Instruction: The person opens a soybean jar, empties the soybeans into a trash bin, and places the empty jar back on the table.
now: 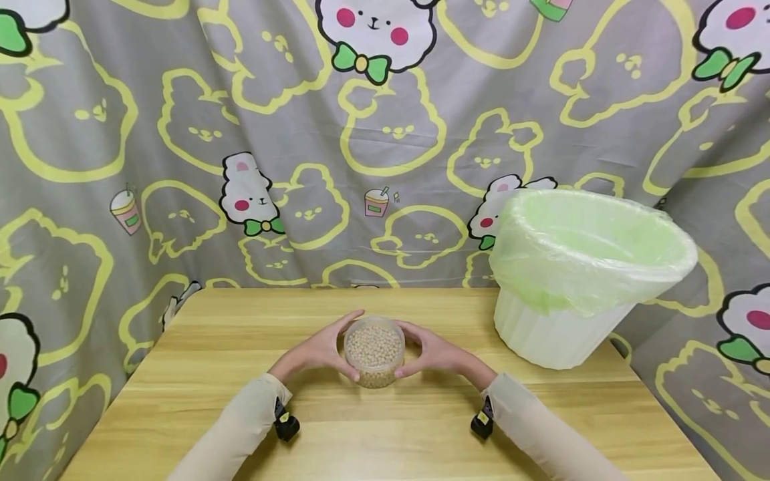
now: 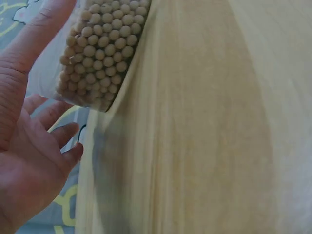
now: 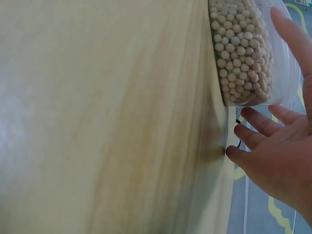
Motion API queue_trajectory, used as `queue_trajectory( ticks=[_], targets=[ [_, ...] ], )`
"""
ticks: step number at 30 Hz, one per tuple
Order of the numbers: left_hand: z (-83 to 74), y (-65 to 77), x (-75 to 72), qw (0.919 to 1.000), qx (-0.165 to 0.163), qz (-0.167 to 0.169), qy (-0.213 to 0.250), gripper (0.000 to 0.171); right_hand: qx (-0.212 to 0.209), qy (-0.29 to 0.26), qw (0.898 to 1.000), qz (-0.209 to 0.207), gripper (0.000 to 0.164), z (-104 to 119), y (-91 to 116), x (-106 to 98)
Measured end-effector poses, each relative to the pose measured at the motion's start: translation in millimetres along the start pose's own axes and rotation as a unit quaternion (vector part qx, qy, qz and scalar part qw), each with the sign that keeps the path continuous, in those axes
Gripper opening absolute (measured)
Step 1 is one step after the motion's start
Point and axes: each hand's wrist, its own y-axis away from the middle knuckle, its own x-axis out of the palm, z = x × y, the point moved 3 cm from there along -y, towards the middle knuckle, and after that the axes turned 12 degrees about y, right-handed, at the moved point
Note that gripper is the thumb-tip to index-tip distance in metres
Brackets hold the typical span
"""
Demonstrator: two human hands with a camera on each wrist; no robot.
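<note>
A round clear plastic jar (image 1: 375, 351) stands upright on the wooden table, filled well up with small round beige balls (image 2: 105, 51) that look like dried soybeans. My left hand (image 1: 319, 349) holds its left side, thumb at the front and index finger reaching round the back. From the opposite side my right hand (image 1: 436, 352) holds it the same way. Both wrist views show thumb and index finger by the upper wall, while the other fingers (image 3: 253, 136) spread loosely beyond the jar. The balls are also plain through the wall in the right wrist view.
A white bin (image 1: 541, 327) with a pale green plastic liner (image 1: 595, 284) stands tilted at the table's right back. Behind the wooden table (image 1: 373, 441) hangs a grey curtain (image 1: 403, 153) with cartoon prints. Each sleeve cuff carries a small black camera (image 1: 287, 424).
</note>
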Motion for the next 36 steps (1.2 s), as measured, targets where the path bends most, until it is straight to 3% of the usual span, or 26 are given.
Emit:
queue_trajectory(
  ticks=[10, 19, 29, 36],
  targets=[
    [9.1, 0.3, 6.2, 0.9992, 0.003, -0.017, -0.035, 0.130, 0.016, 0.034, 0.999, -0.027, 0.097, -3.5, 0.8, 5.0],
    [10.6, 2.6, 5.7, 0.9986, 0.005, -0.036, -0.040, 0.125, 0.019, 0.025, 0.999, -0.033, 0.096, 0.1, -2.1, 7.4],
    [12.5, -1.2, 10.2, 0.9983, 0.019, -0.054, 0.007, 0.116, 0.009, 0.008, 0.999, -0.053, 0.095, -5.4, -3.5, 2.2],
    [-8.9, -8.3, 13.0, 0.9935, 0.062, -0.092, 0.025, 0.117, -0.014, -0.041, 0.996, -0.084, 0.096, 12.1, 2.4, -17.2]
  ],
)
